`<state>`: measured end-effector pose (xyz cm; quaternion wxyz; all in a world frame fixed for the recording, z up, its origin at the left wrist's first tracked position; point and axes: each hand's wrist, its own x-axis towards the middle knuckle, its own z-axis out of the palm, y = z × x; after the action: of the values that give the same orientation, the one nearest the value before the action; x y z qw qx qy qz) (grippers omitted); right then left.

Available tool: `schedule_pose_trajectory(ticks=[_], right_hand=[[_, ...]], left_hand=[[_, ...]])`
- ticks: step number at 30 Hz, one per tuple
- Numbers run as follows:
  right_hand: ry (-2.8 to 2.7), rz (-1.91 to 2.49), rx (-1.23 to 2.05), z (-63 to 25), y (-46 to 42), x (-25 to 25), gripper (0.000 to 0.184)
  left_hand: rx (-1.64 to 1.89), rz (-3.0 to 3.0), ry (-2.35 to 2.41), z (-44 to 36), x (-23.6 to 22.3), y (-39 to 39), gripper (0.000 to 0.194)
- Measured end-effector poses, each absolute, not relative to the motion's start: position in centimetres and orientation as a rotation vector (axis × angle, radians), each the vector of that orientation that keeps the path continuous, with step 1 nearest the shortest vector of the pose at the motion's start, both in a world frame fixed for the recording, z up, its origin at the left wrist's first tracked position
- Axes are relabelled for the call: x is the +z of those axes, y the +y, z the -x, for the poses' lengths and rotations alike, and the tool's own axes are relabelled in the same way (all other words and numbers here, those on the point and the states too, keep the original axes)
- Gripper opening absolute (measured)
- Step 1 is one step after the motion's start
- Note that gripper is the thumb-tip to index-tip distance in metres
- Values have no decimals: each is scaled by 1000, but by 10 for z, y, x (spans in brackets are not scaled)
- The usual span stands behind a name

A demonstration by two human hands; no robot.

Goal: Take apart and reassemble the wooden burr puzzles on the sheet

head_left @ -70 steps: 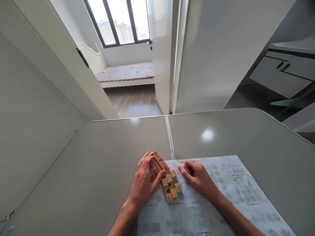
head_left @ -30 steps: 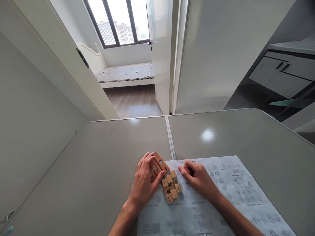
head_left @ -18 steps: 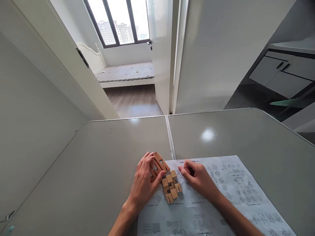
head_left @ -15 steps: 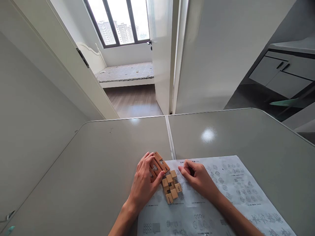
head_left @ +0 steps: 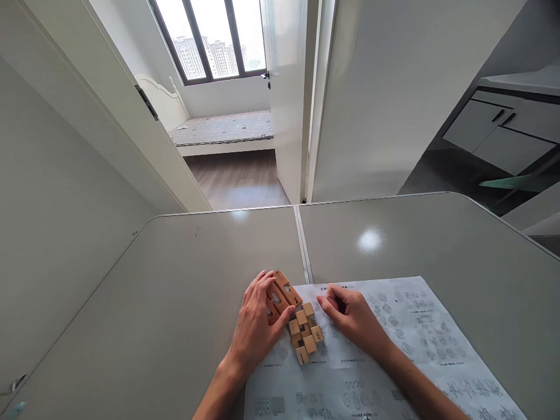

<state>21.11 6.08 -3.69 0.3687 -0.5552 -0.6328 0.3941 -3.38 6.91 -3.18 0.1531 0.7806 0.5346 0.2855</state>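
Observation:
My left hand [head_left: 254, 321] is closed round several reddish-brown notched wooden puzzle pieces [head_left: 285, 290], its fingers over their left side and its thumb along their near edge. The pieces lie side by side, and some are partly hidden under the fingers. Just below the thumb tip sits a cluster of lighter wooden puzzle pieces [head_left: 307, 333], notched and close together on a printed sheet [head_left: 332, 379]. My right hand [head_left: 350, 315] rests on the sheet to the right of the cluster, apart from it. Its fingers are curled in, and nothing shows in them.
The sheet, covered in small diagrams, lies on a grey-green table [head_left: 210, 262] with a seam [head_left: 303, 245] across it. Beyond the far edge are an open door [head_left: 289, 105], a bed [head_left: 227, 127] and a window [head_left: 210, 41]. White cabinets [head_left: 503, 128] stand at the right.
The lighter pieces have shifted very slightly, and the nearest one looks turned a little. My left thumb has moved a touch to the right. My right hand has stayed in place.

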Motion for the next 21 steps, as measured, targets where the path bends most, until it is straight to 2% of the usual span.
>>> schedule_pose_trajectory(ticks=[21], right_hand=[[-1651,1425,984,-210,61,-33,44]], left_hand=[[817,-2372,1591,26,-30,66,70]])
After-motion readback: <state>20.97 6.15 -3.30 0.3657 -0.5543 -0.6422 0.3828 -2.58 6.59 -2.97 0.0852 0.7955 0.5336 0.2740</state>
